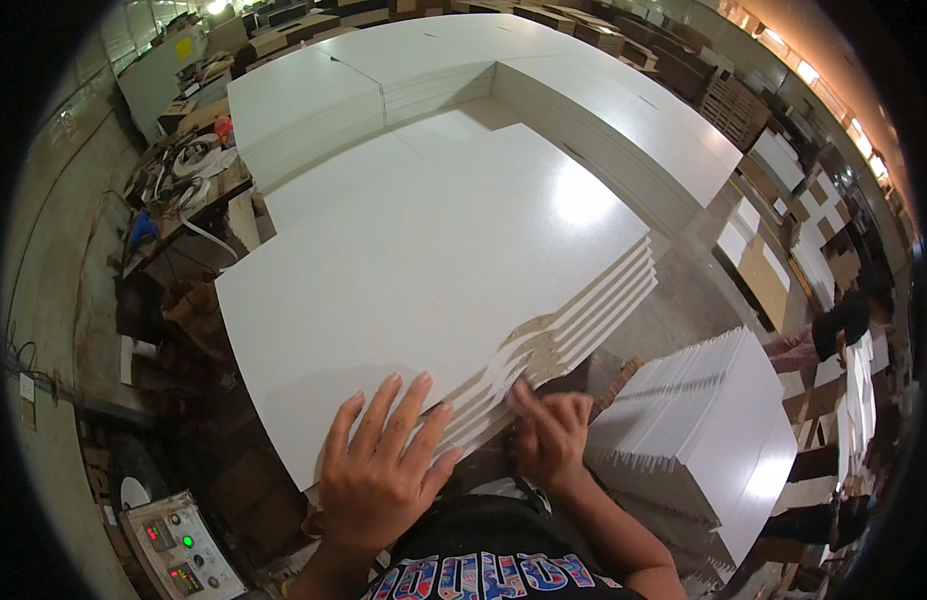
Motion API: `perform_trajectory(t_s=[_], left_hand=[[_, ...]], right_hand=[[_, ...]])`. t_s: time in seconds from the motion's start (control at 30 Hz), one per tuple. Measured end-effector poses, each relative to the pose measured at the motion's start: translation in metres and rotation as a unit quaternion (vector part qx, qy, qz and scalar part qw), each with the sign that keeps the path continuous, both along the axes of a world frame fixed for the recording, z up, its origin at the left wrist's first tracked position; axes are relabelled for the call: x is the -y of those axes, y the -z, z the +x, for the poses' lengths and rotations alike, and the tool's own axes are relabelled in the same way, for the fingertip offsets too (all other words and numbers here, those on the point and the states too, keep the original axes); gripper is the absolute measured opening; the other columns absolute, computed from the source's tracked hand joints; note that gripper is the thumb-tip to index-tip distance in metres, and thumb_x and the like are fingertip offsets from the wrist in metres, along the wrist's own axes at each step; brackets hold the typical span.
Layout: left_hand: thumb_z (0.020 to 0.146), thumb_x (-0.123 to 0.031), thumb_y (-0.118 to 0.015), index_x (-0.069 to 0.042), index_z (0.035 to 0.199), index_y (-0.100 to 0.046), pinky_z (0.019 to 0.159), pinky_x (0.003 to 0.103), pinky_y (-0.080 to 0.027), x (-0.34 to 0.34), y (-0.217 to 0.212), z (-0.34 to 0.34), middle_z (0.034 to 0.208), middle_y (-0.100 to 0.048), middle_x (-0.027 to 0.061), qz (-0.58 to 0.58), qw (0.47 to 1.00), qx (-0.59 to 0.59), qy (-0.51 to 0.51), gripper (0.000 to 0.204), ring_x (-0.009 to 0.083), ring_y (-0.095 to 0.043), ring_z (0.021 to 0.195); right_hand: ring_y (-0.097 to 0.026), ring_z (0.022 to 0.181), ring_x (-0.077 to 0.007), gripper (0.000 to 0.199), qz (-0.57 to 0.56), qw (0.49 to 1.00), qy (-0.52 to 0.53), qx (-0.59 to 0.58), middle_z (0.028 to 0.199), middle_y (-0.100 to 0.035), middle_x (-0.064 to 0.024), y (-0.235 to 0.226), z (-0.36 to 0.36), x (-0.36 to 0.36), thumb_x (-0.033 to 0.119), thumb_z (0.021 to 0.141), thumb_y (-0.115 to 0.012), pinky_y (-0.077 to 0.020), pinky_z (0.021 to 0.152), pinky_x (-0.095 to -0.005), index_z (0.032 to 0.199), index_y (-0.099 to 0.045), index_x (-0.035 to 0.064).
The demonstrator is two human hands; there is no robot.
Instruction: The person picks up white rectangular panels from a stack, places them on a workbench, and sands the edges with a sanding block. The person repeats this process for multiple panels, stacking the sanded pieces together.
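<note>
A stack of white boards (413, 260) lies in front of me, its layers fanned out in steps along the right edge. On that side a curved cutout (543, 345) bares the rough brown core of the boards. My left hand (383, 465) rests on the near edge of the top board, fingers stretched and spread. Just beyond the lower end of the cutout is my right hand (551, 430), slightly blurred. Its fingers are curled, with one digit pointing toward the board edges; whatever they may hold is hidden.
Larger white panel stacks (623, 110) stand behind. To the right is an upright row of white boards (683, 400). A control box (183, 545) with a green light sits at lower left, below a cluttered bench (198, 190). Another person (833, 330) is at far right.
</note>
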State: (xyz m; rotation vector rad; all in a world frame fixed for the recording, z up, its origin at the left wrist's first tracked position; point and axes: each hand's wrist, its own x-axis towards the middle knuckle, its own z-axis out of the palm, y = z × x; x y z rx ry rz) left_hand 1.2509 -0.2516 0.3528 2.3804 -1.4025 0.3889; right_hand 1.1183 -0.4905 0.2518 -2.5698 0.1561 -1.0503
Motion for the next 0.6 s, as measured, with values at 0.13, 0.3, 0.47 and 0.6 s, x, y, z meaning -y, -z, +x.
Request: perform_trajectory(t_s=[0.13, 0.3, 0.47, 0.6], left_hand=[[0.099, -0.04, -0.095, -0.014, 0.141, -0.084, 0.124, 0.063, -0.051, 0.002, 0.001, 0.0, 0.165, -0.07, 0.0133, -0.001, 1.0, 0.001, 0.002, 0.051, 0.0389, -0.066, 0.152], [0.098, -0.038, -0.094, -0.016, 0.139, -0.084, 0.121, 0.057, -0.054, 0.004, -0.002, -0.002, 0.16, -0.075, 0.0088, 0.003, 1.0, 0.005, -0.019, 0.047, 0.0343, -0.07, 0.148], [0.097, -0.035, -0.095, -0.016, 0.138, -0.084, 0.12, 0.058, -0.054, 0.009, -0.002, -0.003, 0.16, -0.075, 0.0093, 0.006, 0.999, 0.023, -0.023, 0.047, 0.0345, -0.07, 0.147], [0.097, -0.035, -0.094, -0.016, 0.138, -0.084, 0.12, 0.058, -0.054, 0.01, 0.0, -0.004, 0.16, -0.075, 0.0095, 0.008, 0.999, 0.023, -0.028, 0.046, 0.0344, -0.071, 0.146]], right_hand=[[-0.056, 0.09, -0.0238, 0.056, -0.007, 0.999, -0.018, 0.048, 0.099, -0.067, -0.0035, -0.015, -0.001, 0.005, 0.003, 0.096, -0.075, -0.0395, 0.094, -0.0459, 0.151, -0.082, 0.0083], [-0.054, 0.084, -0.0247, 0.051, 0.031, 0.998, -0.044, -0.014, 0.094, -0.067, -0.0047, -0.019, 0.001, 0.006, 0.006, 0.097, -0.074, -0.0386, 0.093, -0.0447, 0.147, -0.083, 0.0069], [-0.052, 0.084, -0.0217, 0.051, 0.003, 0.994, -0.093, 0.052, 0.089, -0.062, 0.0015, -0.027, -0.003, 0.013, 0.019, 0.098, -0.074, -0.0377, 0.092, -0.0436, 0.146, -0.085, 0.0075], [-0.052, 0.084, -0.0229, 0.05, -0.01, 0.998, 0.047, 0.03, 0.096, -0.064, -0.001, -0.025, 0.02, 0.014, 0.017, 0.1, -0.077, -0.0387, 0.092, -0.045, 0.149, -0.082, 0.0063]])
